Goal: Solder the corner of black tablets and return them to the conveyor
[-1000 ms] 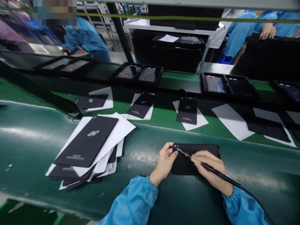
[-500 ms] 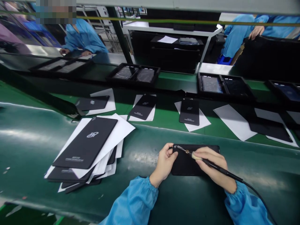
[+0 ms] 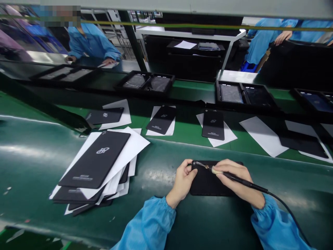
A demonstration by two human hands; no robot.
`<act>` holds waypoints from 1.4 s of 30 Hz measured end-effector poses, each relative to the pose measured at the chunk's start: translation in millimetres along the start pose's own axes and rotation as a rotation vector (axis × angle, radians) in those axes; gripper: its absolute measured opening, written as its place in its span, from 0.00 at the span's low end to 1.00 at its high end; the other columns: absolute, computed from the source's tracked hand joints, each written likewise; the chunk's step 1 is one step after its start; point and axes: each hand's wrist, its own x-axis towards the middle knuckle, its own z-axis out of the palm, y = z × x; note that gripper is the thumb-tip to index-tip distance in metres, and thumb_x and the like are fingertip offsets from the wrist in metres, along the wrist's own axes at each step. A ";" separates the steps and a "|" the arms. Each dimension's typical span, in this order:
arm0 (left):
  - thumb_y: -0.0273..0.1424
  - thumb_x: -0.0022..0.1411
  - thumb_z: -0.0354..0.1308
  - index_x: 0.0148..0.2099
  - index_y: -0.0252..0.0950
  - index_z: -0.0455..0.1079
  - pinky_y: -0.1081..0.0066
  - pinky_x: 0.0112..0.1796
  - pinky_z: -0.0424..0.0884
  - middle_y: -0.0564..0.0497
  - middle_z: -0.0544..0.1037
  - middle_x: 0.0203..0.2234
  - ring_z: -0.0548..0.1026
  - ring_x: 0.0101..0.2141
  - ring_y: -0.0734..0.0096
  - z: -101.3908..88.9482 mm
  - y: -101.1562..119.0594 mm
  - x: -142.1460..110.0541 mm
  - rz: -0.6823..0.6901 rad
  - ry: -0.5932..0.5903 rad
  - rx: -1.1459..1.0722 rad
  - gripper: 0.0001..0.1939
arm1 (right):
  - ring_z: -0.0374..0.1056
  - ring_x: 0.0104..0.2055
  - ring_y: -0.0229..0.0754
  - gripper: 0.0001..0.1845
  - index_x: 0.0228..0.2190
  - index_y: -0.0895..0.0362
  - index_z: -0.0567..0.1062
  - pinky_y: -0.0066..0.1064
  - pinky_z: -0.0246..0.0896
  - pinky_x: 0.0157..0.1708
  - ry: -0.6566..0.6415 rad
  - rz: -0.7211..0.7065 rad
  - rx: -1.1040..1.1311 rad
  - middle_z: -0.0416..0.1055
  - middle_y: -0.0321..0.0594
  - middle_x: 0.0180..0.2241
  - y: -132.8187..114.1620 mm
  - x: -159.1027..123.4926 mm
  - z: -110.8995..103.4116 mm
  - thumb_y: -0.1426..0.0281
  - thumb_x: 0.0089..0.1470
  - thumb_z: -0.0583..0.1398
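Observation:
A black tablet back cover (image 3: pixel 208 182) lies on the green bench in front of me, its plain dark side up. My left hand (image 3: pixel 184 177) grips its upper left corner, thumb and fingers closed around the edge. In my right hand (image 3: pixel 238 177) is a soldering iron (image 3: pixel 244 187), held like a pen by its pale grip. The iron's metal tip points left and reaches the corner beside my left fingertips; whether it touches there is too small to tell. A cable runs from the iron's rear toward the lower right. Blue sleeves cover both my arms.
On the left stands a stack of black covers (image 3: pixel 95 159) interleaved with white sheets (image 3: pixel 135 140). Beyond, single covers (image 3: pixel 213 125) on paper line a green strip. Black trays (image 3: pixel 145 83) with tablet parts sit farther back. A co-worker in blue (image 3: pixel 95 41) sits across; a slanted post (image 3: pixel 52 107) stands left.
Covers and papers on the green strip have shifted slightly right, while the trays behind have shifted slightly left. My right hand has tilted a little; the tip stays at the corner. The co-worker's hands have moved.

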 end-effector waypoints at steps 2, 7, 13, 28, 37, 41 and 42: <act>0.33 0.56 0.67 0.42 0.38 0.65 0.76 0.28 0.70 0.53 0.81 0.28 0.76 0.25 0.73 1.3 1.9 -0.6 0.001 -0.002 0.002 0.15 | 0.75 0.40 0.45 0.08 0.42 0.53 0.81 0.33 0.72 0.40 0.049 -0.024 -0.003 0.76 0.42 0.39 0.9 -4.4 1.8 0.70 0.62 0.62; 0.32 0.55 0.66 0.42 0.38 0.65 0.76 0.28 0.70 0.53 0.81 0.28 0.77 0.26 0.73 2.5 3.2 -0.8 0.003 -0.005 -0.004 0.15 | 0.75 0.38 0.44 0.07 0.42 0.53 0.81 0.31 0.73 0.37 0.120 -0.018 -0.002 0.77 0.40 0.36 4.3 -13.1 6.7 0.71 0.62 0.63; 0.32 0.56 0.66 0.42 0.38 0.65 0.75 0.29 0.70 0.53 0.81 0.28 0.77 0.26 0.73 1.3 1.7 -0.4 0.008 -0.013 -0.007 0.15 | 0.75 0.38 0.44 0.07 0.41 0.54 0.81 0.32 0.73 0.37 0.099 -0.009 0.011 0.77 0.41 0.36 5.1 -10.4 12.3 0.71 0.62 0.62; 0.31 0.57 0.66 0.42 0.37 0.64 0.73 0.31 0.72 0.51 0.82 0.30 0.79 0.28 0.71 -0.3 -1.5 0.9 0.014 -0.018 -0.011 0.15 | 0.75 0.36 0.41 0.06 0.38 0.52 0.79 0.29 0.71 0.37 0.251 -0.011 -0.066 0.77 0.36 0.36 0.7 -22.5 20.5 0.73 0.61 0.62; 0.31 0.57 0.65 0.40 0.38 0.62 0.74 0.30 0.71 0.52 0.81 0.28 0.78 0.27 0.72 -0.8 -4.5 1.6 0.022 -0.002 0.006 0.14 | 0.76 0.36 0.42 0.08 0.37 0.53 0.78 0.31 0.71 0.37 0.392 -0.035 -0.120 0.78 0.37 0.35 -1.6 -35.6 40.3 0.77 0.61 0.60; 0.31 0.57 0.65 0.41 0.38 0.61 0.74 0.30 0.71 0.52 0.81 0.28 0.79 0.27 0.71 0.0 -3.6 1.4 0.019 0.001 0.004 0.15 | 0.76 0.36 0.42 0.09 0.37 0.54 0.79 0.31 0.71 0.37 0.373 -0.037 -0.112 0.78 0.37 0.35 0.4 -33.6 45.0 0.78 0.61 0.60; 0.31 0.57 0.65 0.41 0.38 0.61 0.74 0.30 0.72 0.52 0.82 0.28 0.79 0.27 0.71 0.1 -3.5 1.4 0.020 0.001 0.004 0.15 | 0.76 0.36 0.42 0.09 0.37 0.54 0.79 0.31 0.71 0.37 0.367 -0.035 -0.111 0.78 0.38 0.35 0.2 -33.0 45.4 0.78 0.61 0.60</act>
